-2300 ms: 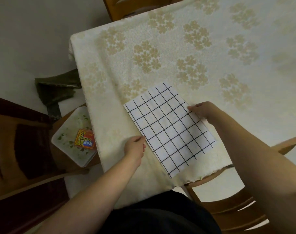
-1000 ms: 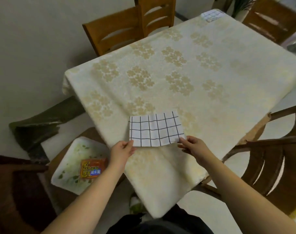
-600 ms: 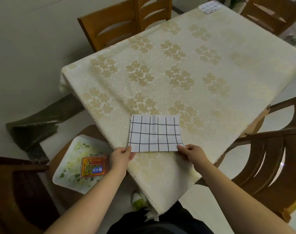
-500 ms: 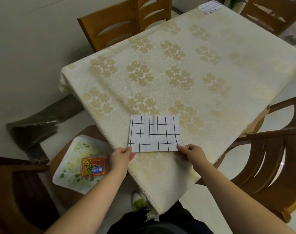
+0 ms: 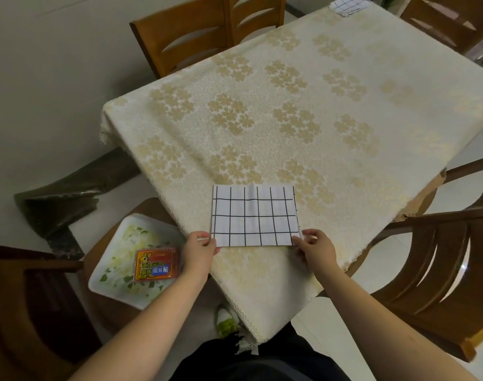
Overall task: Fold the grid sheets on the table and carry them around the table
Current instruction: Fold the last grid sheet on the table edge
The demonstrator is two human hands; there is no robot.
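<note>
Two hands held one folded grid sheet (image 5: 254,215) at the near corner of the table (image 5: 303,111), where the flowered tablecloth (image 5: 262,284) dropped over the edge. The sheet lay flat, its long axis running left to right across the person's front, its far edge pointing toward the middle of the table. The left hand (image 5: 197,253) pinched the near left corner and the right hand (image 5: 316,250) pinched the near right corner, fingers curled onto the paper, so the sheet sat just beyond both hands and between them. Neither hand was clearly nearer; they stood about level, one at each end of the near edge. A faint crease ran across the short way near the middle, which suggested, as a judgement, that a further fold would bring one short end over to the other.

A second grid sheet (image 5: 346,5) lay at the far corner of the table, well apart. Wooden chairs (image 5: 204,34) stood round the table. Off the table's left edge, lower down, a white tray (image 5: 116,259) carried an orange packet (image 5: 155,265).
</note>
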